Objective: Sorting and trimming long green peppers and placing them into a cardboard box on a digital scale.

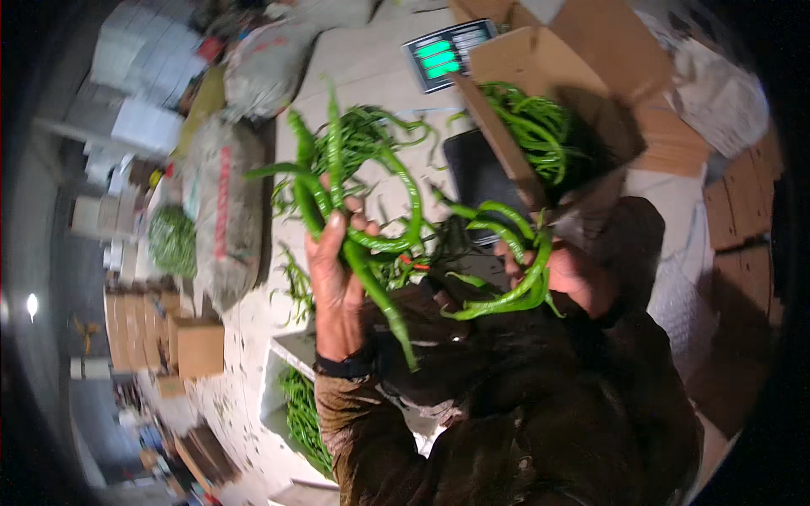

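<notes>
Several long green chili peppers (pixel 381 297) fan out from my left hand (pixel 332 259), which grips them near their middles. A second small bunch of curved green peppers (pixel 538 269) is held in my right hand (pixel 573 272), its fingers partly hidden behind them. Just beyond that hand, an open cardboard carton (pixel 497 139) holds more long green peppers (pixel 535 129). The carton partly covers the black platform (pixel 478 171) of a digital scale, whose lit green display (pixel 438 60) stands behind it. Past my left hand, a heap of green peppers (pixel 361 129) lies on the pale floor.
A white foam box (pixel 272 367) with green peppers (pixel 304 411) stands low at the left. Stuffed woven sacks (pixel 231 209) line the floor, a bag of green produce (pixel 172 240) behind them. Closed cartons (pixel 199 348) stand farther left, more cartons (pixel 737 209) at the right.
</notes>
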The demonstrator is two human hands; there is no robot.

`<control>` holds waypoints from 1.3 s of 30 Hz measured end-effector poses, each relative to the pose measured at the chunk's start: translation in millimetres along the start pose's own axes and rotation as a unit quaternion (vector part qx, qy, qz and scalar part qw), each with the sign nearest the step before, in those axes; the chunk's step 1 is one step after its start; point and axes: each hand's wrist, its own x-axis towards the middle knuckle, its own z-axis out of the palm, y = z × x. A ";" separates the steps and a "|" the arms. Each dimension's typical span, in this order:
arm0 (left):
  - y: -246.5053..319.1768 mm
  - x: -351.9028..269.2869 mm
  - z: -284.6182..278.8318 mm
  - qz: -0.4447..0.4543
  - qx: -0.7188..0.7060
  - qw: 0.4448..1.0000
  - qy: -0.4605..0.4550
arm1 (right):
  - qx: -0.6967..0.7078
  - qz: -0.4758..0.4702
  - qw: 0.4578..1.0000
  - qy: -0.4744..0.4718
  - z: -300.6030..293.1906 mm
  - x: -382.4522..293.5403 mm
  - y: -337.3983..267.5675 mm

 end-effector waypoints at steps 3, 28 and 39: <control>-27.1 21.9 23.9 -0.047 -0.017 0.999 -0.013 | -0.058 0.010 0.998 -0.014 -3.3 -31.8 -11.5; -139.1 123.6 117.1 -0.165 0.234 0.950 -0.124 | 0.121 -0.227 0.965 -0.043 -44.5 -98.4 -59.1; 38.3 -132.1 -143.2 -0.443 0.691 0.501 -0.275 | 0.132 -0.223 0.964 0.063 -43.8 -69.7 -52.0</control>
